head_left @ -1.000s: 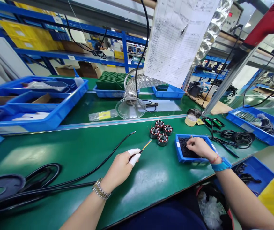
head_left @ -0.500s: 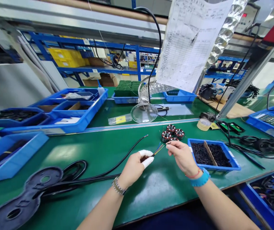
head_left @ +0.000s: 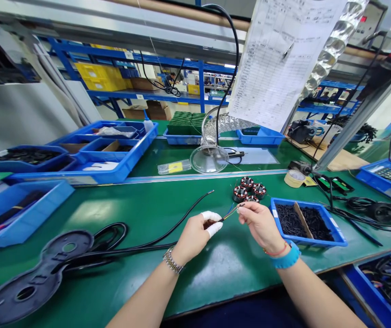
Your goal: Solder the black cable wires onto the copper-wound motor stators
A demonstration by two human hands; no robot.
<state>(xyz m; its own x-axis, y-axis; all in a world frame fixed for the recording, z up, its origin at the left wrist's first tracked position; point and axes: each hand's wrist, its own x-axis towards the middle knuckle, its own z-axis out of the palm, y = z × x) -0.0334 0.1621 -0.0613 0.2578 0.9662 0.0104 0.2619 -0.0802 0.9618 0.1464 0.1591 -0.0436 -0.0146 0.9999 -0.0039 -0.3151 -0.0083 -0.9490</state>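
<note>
My left hand [head_left: 202, 230], with white finger covers on its thumb and index finger, pinches the end of a black cable [head_left: 147, 248]. Thin coloured wires [head_left: 228, 213], blue, yellow and others, fan out of that end toward the right. At their tips is my right hand [head_left: 255, 221], its thumb and forefinger closed on a small dark piece [head_left: 242, 205] that looks like a short sleeve. Whether the piece sits around a wire or beside it, I cannot tell. The cable runs left to a dark grey plastic housing [head_left: 40, 278] with two round holes.
Several copper-wound motor stators [head_left: 240, 194] stand just beyond my hands. To the right, a divided blue bin [head_left: 318, 242] holds short black pieces. Another cable end [head_left: 195, 203] lies on the green table. A clear extraction hood [head_left: 209, 160] and a tape roll [head_left: 294, 178] are farther back.
The wire tips and the dark piece in my right hand have come together, where a gap showed before. The whole view has shifted slightly.
</note>
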